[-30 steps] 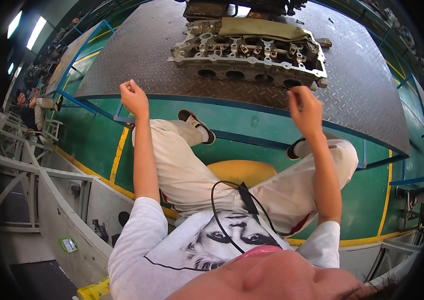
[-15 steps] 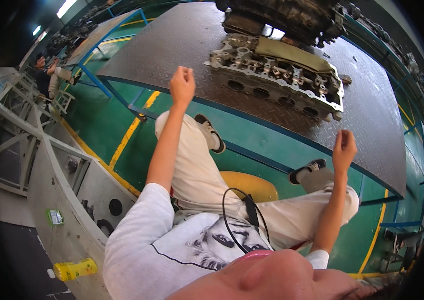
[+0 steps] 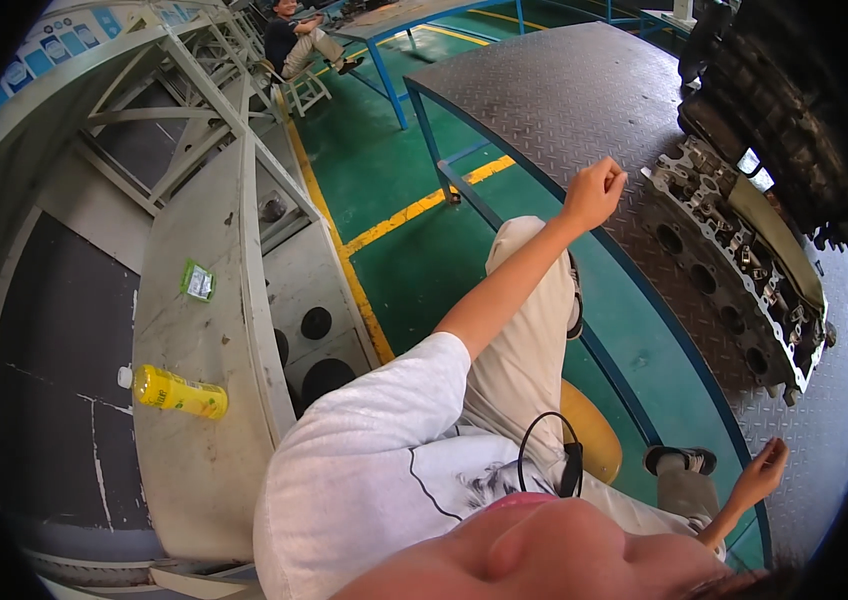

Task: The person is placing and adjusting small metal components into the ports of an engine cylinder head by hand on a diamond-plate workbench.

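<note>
My left hand (image 3: pixel 594 194) hovers over the near edge of a diamond-plate metal table (image 3: pixel 544 85), its fingers curled together with nothing visible in them. Further right and lower, my right hand (image 3: pixel 759 474) hangs by the table's near edge, fingers bent and pressed together, nothing showing between them. On the table, apart from both hands, lies an engine cylinder head (image 3: pixel 734 285) with a row of round ports facing me. A long olive-coloured cover piece (image 3: pixel 774 235) rests along its top. Behind it stands a large dark engine block (image 3: pixel 789 120), partly cut off by the picture's rim.
To my left is a grey bench (image 3: pixel 189 480) with a yellow drink bottle (image 3: pixel 179 391) lying on it and a small green packet (image 3: pixel 199 281). A yellow stool seat (image 3: pixel 589 430) shows by my legs. A person (image 3: pixel 299 45) sits near another table at the back.
The view has swung left, so the table and cylinder head now appear further right and more of the bench shows. Both hands stay closed, without taking hold of anything.
</note>
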Motion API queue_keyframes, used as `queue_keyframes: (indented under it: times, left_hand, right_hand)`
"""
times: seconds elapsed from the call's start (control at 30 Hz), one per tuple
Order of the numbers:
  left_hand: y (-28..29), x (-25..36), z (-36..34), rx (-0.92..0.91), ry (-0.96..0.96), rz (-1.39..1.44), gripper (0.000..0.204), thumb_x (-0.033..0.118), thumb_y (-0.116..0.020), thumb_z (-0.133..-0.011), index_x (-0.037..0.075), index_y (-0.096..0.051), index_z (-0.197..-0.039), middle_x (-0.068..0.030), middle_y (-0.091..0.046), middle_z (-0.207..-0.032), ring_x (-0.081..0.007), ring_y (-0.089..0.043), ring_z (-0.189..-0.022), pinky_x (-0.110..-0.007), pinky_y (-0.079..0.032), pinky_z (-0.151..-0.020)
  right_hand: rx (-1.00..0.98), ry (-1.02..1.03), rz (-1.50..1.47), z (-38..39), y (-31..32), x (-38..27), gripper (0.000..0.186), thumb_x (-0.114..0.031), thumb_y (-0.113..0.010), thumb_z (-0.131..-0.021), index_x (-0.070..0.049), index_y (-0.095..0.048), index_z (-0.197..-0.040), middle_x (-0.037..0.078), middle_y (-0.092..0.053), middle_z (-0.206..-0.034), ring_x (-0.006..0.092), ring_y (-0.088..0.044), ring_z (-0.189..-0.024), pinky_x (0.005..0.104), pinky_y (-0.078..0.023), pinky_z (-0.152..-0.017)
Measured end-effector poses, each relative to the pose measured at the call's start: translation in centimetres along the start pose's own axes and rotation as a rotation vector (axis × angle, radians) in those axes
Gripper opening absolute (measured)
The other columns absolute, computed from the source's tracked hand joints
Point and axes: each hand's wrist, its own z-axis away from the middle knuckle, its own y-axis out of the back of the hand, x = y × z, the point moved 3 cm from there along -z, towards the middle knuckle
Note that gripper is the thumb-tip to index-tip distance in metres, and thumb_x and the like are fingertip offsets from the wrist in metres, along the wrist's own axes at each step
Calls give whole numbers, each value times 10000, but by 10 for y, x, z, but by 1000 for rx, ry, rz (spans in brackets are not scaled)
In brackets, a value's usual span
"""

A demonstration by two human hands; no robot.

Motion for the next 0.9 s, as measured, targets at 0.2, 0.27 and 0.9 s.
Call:
queue_keyframes:
  times: [0.2, 0.27, 0.9]
  left_hand:
    - [1, 2, 2, 61, -72, -57, 125, 105, -634, -835, 26, -543, -802, -130, -577, -661, -258, -563, -551, -326, -431, -517]
    - [1, 1, -1, 66, -75, -61, 123, 102, -632, -836, 25, -542, -803, -127, -575, -662, -262, -566, -559, -329, -434, -520]
    - [-11, 2, 3, -113, -60, -167, 143, 181, -688, -801, 41, -668, -820, -86, -610, -757, -253, -593, -656, -332, -463, -593]
  right_hand:
    - [-101, 46, 80, 8, -15, -34, 208, -139, -518, -959, 41, -587, -1036, 166, -636, -942, 252, -618, -808, 306, -494, -750]
    - [65, 76, 2, -1, -9, -1, 210, -137, -522, -957, 40, -591, -1047, 166, -636, -946, 252, -623, -820, 308, -496, -760]
    - [11, -56, -90, 12, 8, 8, 204, -175, -564, -940, 13, -626, -986, 120, -668, -839, 137, -613, -734, 272, -484, -674]
